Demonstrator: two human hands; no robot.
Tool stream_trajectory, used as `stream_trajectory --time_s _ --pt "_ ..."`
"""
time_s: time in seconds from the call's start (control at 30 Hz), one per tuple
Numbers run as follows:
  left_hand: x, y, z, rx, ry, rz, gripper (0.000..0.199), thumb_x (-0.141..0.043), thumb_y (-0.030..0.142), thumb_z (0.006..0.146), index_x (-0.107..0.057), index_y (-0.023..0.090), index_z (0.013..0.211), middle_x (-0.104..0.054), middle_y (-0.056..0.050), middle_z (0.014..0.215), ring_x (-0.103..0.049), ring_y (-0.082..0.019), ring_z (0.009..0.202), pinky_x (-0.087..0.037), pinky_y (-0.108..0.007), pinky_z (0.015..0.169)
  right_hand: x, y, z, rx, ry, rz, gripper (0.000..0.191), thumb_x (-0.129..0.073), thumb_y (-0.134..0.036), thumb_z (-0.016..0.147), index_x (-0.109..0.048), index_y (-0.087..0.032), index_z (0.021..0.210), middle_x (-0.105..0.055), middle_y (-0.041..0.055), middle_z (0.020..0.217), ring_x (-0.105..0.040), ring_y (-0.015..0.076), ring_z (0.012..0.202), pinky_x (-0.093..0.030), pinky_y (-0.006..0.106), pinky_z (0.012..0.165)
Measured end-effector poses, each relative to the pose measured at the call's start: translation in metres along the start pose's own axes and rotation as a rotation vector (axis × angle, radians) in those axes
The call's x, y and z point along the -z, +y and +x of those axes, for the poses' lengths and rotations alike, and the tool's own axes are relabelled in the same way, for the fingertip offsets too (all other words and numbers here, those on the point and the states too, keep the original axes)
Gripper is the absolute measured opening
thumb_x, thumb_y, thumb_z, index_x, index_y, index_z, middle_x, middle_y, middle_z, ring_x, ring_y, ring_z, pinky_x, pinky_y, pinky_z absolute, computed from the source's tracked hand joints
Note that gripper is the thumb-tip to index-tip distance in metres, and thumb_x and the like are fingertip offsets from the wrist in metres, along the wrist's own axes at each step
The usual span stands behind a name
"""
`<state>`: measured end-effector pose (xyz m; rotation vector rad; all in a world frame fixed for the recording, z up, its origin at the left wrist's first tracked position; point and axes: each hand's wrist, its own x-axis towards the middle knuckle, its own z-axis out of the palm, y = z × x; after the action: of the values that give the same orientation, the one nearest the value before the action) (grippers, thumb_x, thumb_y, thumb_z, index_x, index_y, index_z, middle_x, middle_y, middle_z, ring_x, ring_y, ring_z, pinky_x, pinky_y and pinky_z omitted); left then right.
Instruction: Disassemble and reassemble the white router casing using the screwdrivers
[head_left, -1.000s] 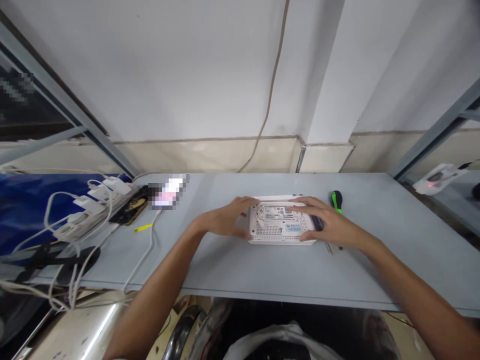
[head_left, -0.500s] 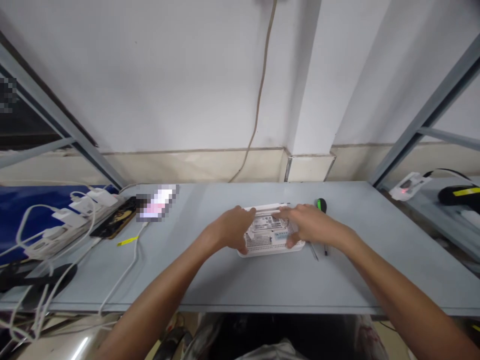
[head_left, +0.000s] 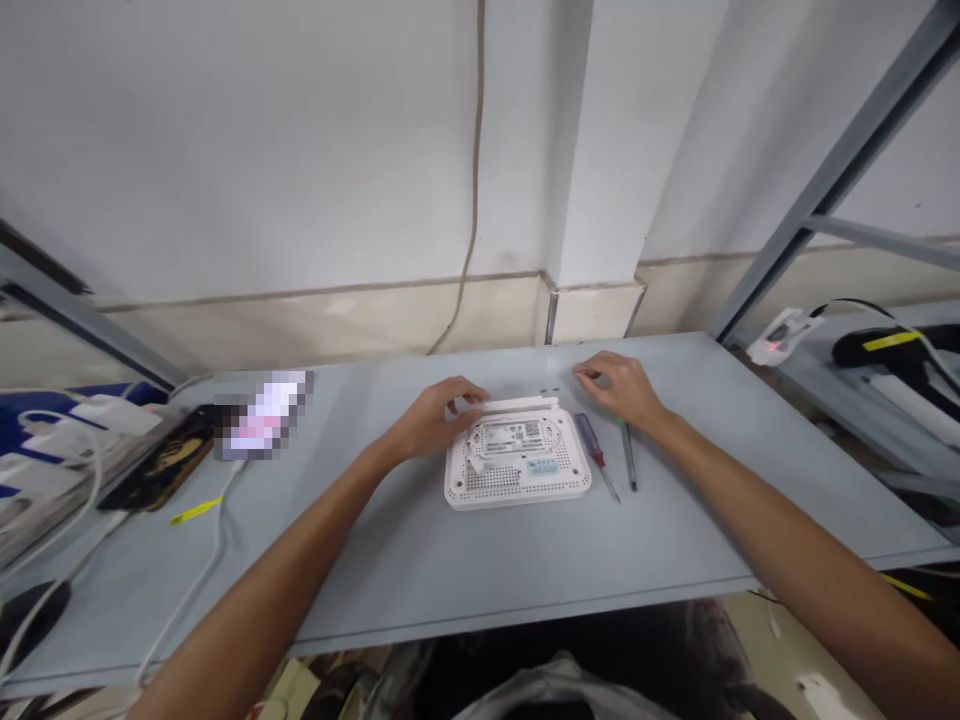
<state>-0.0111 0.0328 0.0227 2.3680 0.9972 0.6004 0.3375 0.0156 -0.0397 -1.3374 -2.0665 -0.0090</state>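
A white router (head_left: 517,490) lies underside up on the table, showing a printed label and rows of vent holes. Just behind its back edge is a narrow white plastic strip (head_left: 521,404). My left hand (head_left: 439,418) pinches the strip's left end between thumb and forefinger. Beyond the router, to the right, my right hand (head_left: 619,388) has its fingertips pressed together near the table; what they hold, if anything, is too small to make out. A few tiny dark pieces (head_left: 551,391) lie between the hands. A purple-handled screwdriver (head_left: 591,440) rests right of the router.
Beside it, a second screwdriver (head_left: 630,460) lies with its handle mostly hidden under my right hand. At left are a lit phone (head_left: 266,415), a dark phone (head_left: 161,455), white charging cables (head_left: 217,540) and plugs. A metal frame post (head_left: 780,230) rises at the right.
Both hands have come off the router's top; the left moved to the white strip, the right went back and right. The view has shifted, and the purple-handled screwdriver now shows fully.
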Motion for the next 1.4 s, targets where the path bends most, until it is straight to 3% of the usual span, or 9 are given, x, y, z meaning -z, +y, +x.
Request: stream_trajectory --time_s 0.1,0.2,0.3,0.57,0.7,0.9,1.2,1.4 --pt "-0.014 0.003 -0.003 -0.046 -0.013 0.05 0.022 -0.057 0.031 0.099 -0.071 0.023 0.114 -0.073 -0.007 0.116 -0.065 -0.022 0.105 -0.053 -0.036 0.085 -0.005 0.002 0.003 0.066 -0.099 0.029 0.026 -0.06 -0.026 0.099 -0.079 -0.022 0.116 -0.079 0.009 0.12 -0.071 0.0281 0.116 -0.058 0.05 0.101" --pt "-0.019 0.011 -0.004 -0.078 -0.034 0.15 0.026 -0.049 0.029 0.103 -0.072 0.021 0.112 -0.072 -0.008 0.117 -0.063 -0.024 0.108 -0.052 -0.041 0.094 -0.01 -0.006 0.006 0.2 -0.24 0.033 0.041 -0.053 -0.015 0.1 -0.071 -0.024 0.135 -0.069 0.0077 0.143 -0.062 0.026 0.137 -0.051 0.052 0.114" --pt "-0.021 0.015 -0.005 -0.093 -0.027 0.242 0.03 -0.043 0.027 0.106 -0.071 0.02 0.115 -0.07 -0.009 0.118 -0.062 -0.026 0.11 -0.052 -0.043 0.095 -0.013 -0.012 0.007 0.284 -0.351 -0.002 0.055 -0.043 -0.003 0.098 -0.063 -0.019 0.146 -0.061 0.0091 0.152 -0.054 0.0237 0.146 -0.047 0.049 0.12" --pt "-0.024 0.012 -0.006 -0.12 -0.027 0.361 0.032 -0.039 0.026 0.107 -0.068 0.019 0.119 -0.069 -0.012 0.121 -0.062 -0.028 0.115 -0.055 -0.045 0.093 -0.008 -0.018 0.004 0.249 -0.346 -0.119 0.041 -0.051 -0.007 0.097 -0.077 -0.027 0.121 -0.081 0.0051 0.114 -0.073 0.0235 0.113 -0.059 0.039 0.095" --pt "-0.025 0.012 -0.007 -0.123 -0.04 0.372 0.031 -0.039 0.026 0.107 -0.067 0.02 0.12 -0.068 -0.011 0.12 -0.062 -0.028 0.115 -0.055 -0.043 0.092 -0.003 -0.019 0.003 0.239 -0.345 -0.202 0.031 -0.054 -0.01 0.097 -0.079 -0.022 0.112 -0.079 0.0087 0.107 -0.071 0.0239 0.104 -0.057 0.035 0.084" --pt "-0.026 0.017 -0.009 -0.118 -0.049 0.406 0.034 -0.036 0.024 0.108 -0.067 0.019 0.122 -0.069 -0.012 0.12 -0.061 -0.028 0.114 -0.055 -0.045 0.094 0.003 -0.022 0.0 0.23 -0.352 -0.3 0.036 -0.045 -0.01 0.099 -0.08 -0.019 0.096 -0.073 0.0114 0.096 -0.063 0.0239 0.093 -0.047 0.034 0.073" --pt "-0.024 0.015 -0.008 -0.135 -0.058 0.436 0.031 -0.037 0.022 0.108 -0.065 0.019 0.123 -0.068 -0.011 0.12 -0.061 -0.028 0.115 -0.054 -0.043 0.092 0.004 -0.029 0.002 0.17 -0.359 -0.281 0.03 -0.052 -0.004 0.095 -0.078 -0.017 0.089 -0.07 0.0134 0.093 -0.06 0.0249 0.088 -0.044 0.036 0.076" --pt "-0.025 0.016 -0.007 -0.113 -0.052 0.436 0.029 -0.038 0.024 0.108 -0.064 0.021 0.121 -0.068 -0.01 0.12 -0.061 -0.027 0.115 -0.054 -0.042 0.09 0.005 -0.025 0.004 0.013 -0.256 -0.003 0.027 -0.054 -0.009 0.092 -0.077 -0.019 0.081 -0.072 0.0111 0.089 -0.063 0.024 0.089 -0.048 0.035 0.08"
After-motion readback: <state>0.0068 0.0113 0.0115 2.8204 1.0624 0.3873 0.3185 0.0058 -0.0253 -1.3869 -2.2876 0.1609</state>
